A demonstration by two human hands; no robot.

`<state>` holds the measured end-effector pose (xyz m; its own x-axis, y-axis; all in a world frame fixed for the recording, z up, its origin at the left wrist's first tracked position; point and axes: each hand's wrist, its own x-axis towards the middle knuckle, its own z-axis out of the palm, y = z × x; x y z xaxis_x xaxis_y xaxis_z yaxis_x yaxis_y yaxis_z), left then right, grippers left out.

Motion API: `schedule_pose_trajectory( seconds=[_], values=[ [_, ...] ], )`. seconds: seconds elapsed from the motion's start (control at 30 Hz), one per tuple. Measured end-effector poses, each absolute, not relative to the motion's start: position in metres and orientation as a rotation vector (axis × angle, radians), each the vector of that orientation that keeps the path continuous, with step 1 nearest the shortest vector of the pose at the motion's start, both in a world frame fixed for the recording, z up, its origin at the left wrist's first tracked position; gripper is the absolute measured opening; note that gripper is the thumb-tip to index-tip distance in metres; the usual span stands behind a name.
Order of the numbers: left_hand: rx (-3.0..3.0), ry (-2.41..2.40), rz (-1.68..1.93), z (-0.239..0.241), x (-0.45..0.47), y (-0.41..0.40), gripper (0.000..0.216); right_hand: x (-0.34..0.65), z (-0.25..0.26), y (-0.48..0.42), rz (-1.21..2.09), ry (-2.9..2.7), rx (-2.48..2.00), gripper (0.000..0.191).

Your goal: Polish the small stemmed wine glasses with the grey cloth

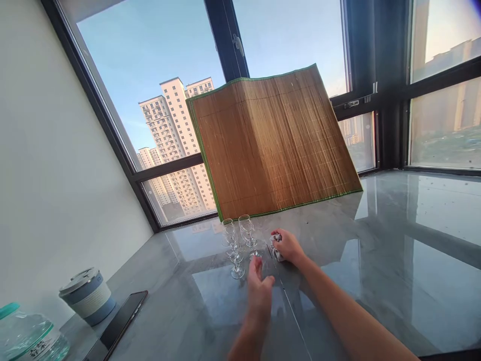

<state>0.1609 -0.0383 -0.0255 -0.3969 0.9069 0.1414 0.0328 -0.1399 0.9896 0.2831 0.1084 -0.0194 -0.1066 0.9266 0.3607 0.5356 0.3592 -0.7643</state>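
Observation:
Several small clear stemmed glasses stand close together on the grey glossy marble-look surface. My left hand, a little blurred, is just in front of the right-hand glass. Its thumb is apart from the fingers, and I see nothing in it; whether the fingertips touch the glass foot, I cannot tell. To the right of the glasses, my right hand is closed on a crumpled white cloth, with dark marks on it, resting on the surface.
Behind the glasses a brown bamboo mat with green edging leans against the windows. At the left are a blue-and-white lidded cup, a dark phone and a clear bottle with a teal cap. A white wall rises beyond them.

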Motion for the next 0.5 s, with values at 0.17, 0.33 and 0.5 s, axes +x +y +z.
schedule_pose_trajectory(
  seconds=[0.17, 0.33, 0.5],
  values=[
    [0.994, 1.819, 2.057, -0.003, 0.11, -0.058, 0.053, 0.284, -0.014, 0.104, 0.536, -1.768, -1.334, 0.025],
    [0.935, 1.698, 1.896, 0.017, 0.092, -0.028, 0.062, 0.286, -0.011, 0.099, 0.49, -1.805, -1.396, 0.03],
    [0.768, 1.602, 1.798, 0.006, 0.098, -0.012, 0.048, 0.287, -0.008, 0.095, 0.437, -1.9, -1.45, 0.038]
  ],
)
